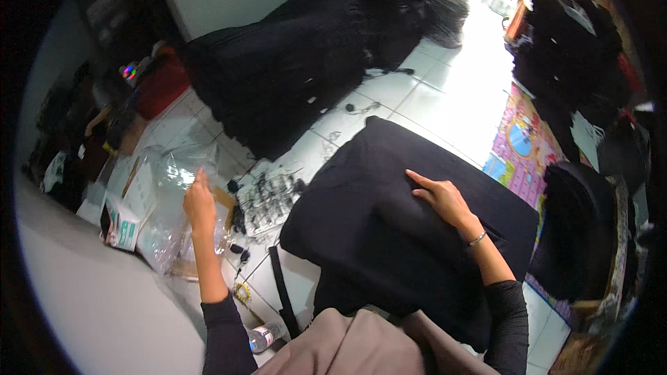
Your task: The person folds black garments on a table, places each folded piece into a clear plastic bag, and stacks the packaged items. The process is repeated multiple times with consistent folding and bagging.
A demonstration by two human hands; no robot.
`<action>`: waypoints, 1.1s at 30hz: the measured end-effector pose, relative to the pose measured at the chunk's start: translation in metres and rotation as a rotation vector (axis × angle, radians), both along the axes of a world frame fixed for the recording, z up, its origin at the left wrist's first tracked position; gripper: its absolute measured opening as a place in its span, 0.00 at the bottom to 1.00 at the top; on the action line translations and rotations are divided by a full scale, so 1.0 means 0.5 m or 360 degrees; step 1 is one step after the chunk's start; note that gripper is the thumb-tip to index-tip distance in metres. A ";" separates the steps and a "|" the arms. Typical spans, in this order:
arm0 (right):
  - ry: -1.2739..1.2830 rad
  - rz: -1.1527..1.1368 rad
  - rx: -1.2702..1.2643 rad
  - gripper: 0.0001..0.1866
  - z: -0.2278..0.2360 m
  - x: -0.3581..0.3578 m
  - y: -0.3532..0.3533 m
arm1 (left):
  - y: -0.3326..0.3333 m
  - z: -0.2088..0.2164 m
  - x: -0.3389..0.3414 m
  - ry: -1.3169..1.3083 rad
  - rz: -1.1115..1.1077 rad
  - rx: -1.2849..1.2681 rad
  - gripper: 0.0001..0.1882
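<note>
A large piece of black cloth (347, 208) lies folded in front of me, spread over the tiles and up to my lap. My right hand (445, 201) rests on its upper middle, index finger stretched out and the palm down. Off to the left, my left hand (200, 205) is held over clear plastic bags (174, 170), its fingers drawn together and pointing away from me. Whether a bit of plastic is pinched between them is too small to tell. A white box (124, 228) stands beside the bags.
Small packed items (267, 201) lie between the bags and cloth. A black strap (283, 292) and a plastic bottle (265, 337) are near my left side. Beyond is a big heap of black fabric (292, 55). More dark fabric (570, 48) and a colourful mat (521, 139) are on the right.
</note>
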State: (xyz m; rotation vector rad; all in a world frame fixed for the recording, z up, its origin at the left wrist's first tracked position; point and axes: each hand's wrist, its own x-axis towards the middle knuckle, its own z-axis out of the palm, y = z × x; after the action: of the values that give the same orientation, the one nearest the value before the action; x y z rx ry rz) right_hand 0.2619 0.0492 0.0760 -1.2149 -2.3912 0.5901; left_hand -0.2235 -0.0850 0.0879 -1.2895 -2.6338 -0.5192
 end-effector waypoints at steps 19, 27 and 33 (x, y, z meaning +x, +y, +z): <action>0.0600 -0.1176 -0.0371 0.24 -0.006 0.321 -0.305 | 0.008 -0.158 0.703 -0.0354 -0.1625 -0.0027 0.28; 0.0407 -0.1303 -0.0105 0.23 0.045 0.288 -0.328 | 0.090 -0.146 0.655 -0.0030 -0.2194 -0.0125 0.29; 0.0346 -0.1362 -0.0181 0.24 0.068 0.270 -0.356 | 0.154 -0.137 0.626 -0.0150 -0.2352 -0.0211 0.30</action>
State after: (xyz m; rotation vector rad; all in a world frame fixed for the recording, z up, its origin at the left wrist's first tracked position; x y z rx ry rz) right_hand 0.3968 -0.1288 0.1099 -1.9183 -1.4615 0.5268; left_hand 0.0895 -0.0079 0.0196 -3.0947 -1.2701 -0.5051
